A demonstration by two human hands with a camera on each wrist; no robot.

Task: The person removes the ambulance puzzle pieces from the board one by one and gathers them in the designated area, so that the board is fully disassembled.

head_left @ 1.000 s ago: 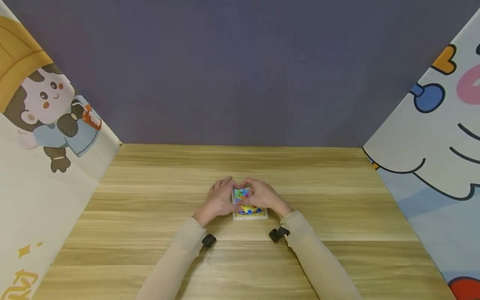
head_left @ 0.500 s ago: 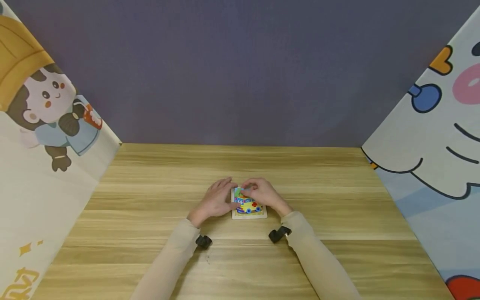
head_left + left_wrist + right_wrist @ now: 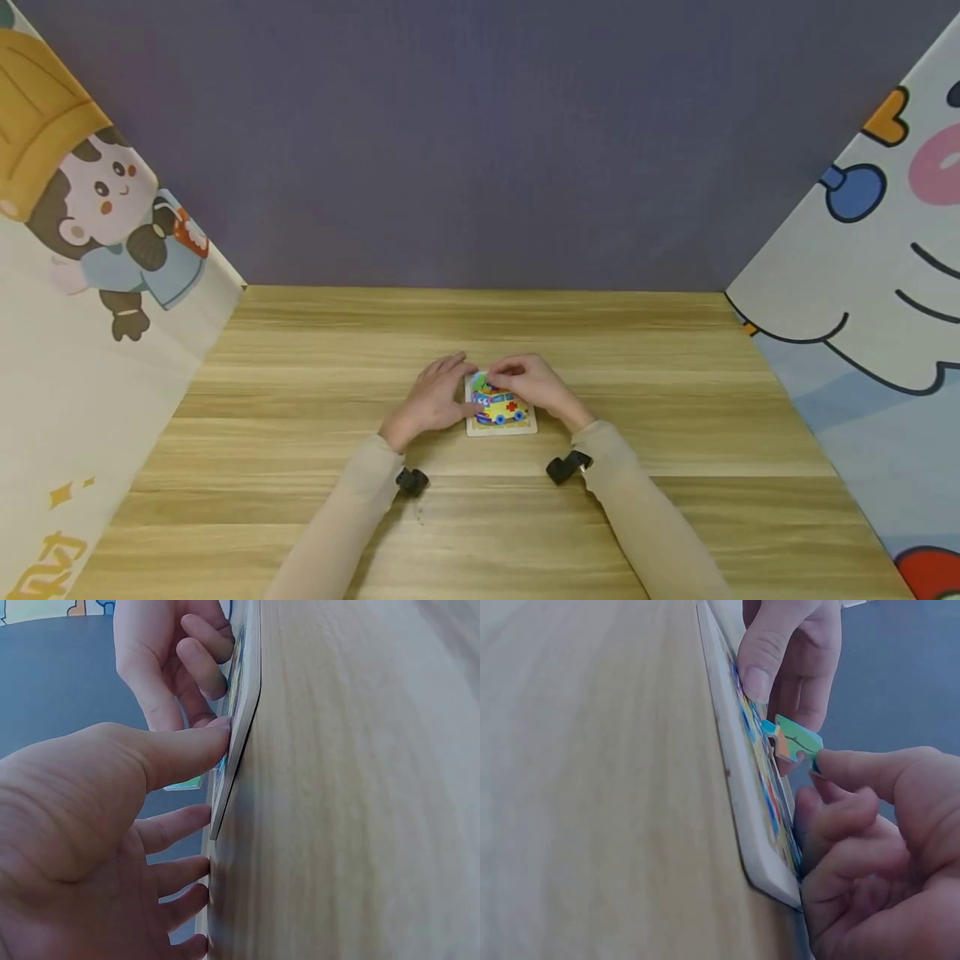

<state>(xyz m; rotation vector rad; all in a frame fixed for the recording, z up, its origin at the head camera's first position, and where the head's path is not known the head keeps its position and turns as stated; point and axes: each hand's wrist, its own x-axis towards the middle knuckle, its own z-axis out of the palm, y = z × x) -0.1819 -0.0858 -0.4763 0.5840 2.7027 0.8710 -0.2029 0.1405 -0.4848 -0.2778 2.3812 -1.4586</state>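
A small square jigsaw board [image 3: 504,431] with a yellow ambulance picture lies flat on the table in the head view. Between thumb and forefinger, my right hand [image 3: 542,387] pinches a puzzle piece [image 3: 799,738], green with some orange and blue, tilted up over the board in the right wrist view. My left hand [image 3: 431,402] lies at the board's left side. Its thumb [image 3: 196,752] presses on the picture and its other fingers stretch along the table by the far left corner. My right fingers hide part of the picture's upper right.
The wood-grain table [image 3: 315,350] surrounds the board. A dark grey wall [image 3: 480,150] stands behind it, and cartoon-printed panels rise at left and right. Small black wrist cameras sit on both sleeves.
My left hand has drawn back a little to the left, uncovering more of the ambulance. My right hand remains over the upper part of the board, its fingers slightly shifted.
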